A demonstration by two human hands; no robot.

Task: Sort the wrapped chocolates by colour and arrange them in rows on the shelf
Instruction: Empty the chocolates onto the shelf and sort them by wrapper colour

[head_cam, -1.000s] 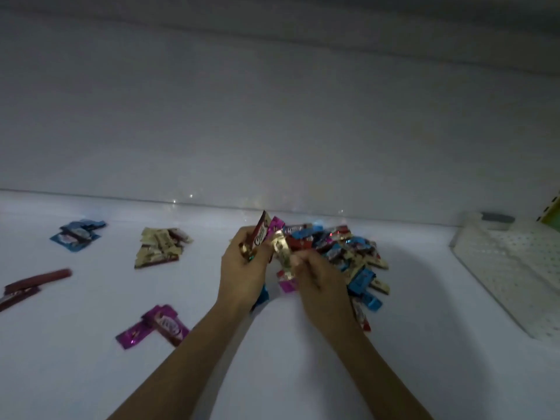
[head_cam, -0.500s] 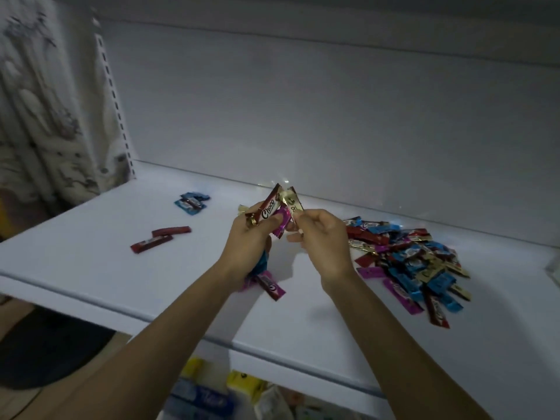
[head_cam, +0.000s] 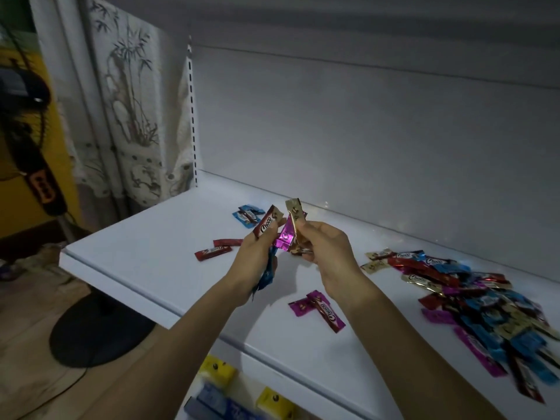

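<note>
The two hands are staying close together above the white shelf point(head_cam: 151, 237), almost touching, and both are holding sweets. The left hand point(head_cam: 257, 256) is gripping a red chocolate point(head_cam: 268, 225) with its thumb and fingers, and the wrapper is pointing up toward 1 o'clock. A blue chocolate point(head_cam: 266, 275) is sticking out under the same hand, toward 6 o'clock. The right hand point(head_cam: 328, 256) is pinching a gold chocolate point(head_cam: 295, 215) that is standing up toward 12 o'clock. A purple chocolate point(head_cam: 286, 237) is sitting between the two hands, and I cannot tell which hand is holding it.

The big mixed pile point(head_cam: 485, 301) of red, blue, gold and purple chocolates is lying on the shelf at 4 o'clock from the right hand, well apart from it. Two purple ones point(head_cam: 318, 307) are lying crossed on the shelf at 6 o'clock, just under the right wrist. Two red ones point(head_cam: 216, 248) are lying side by side at 9 o'clock from the left hand, near its fingers. A small blue bunch point(head_cam: 248, 215) is lying at 11 o'clock, close to the back wall.

A curtain with bamboo drawings point(head_cam: 130, 116) is hanging at 10 o'clock past the shelf end, and a black fan point(head_cam: 33, 153) is standing on the floor further left. Yellow and blue boxes point(head_cam: 218, 369) are sitting under the shelf at 6 o'clock.
</note>
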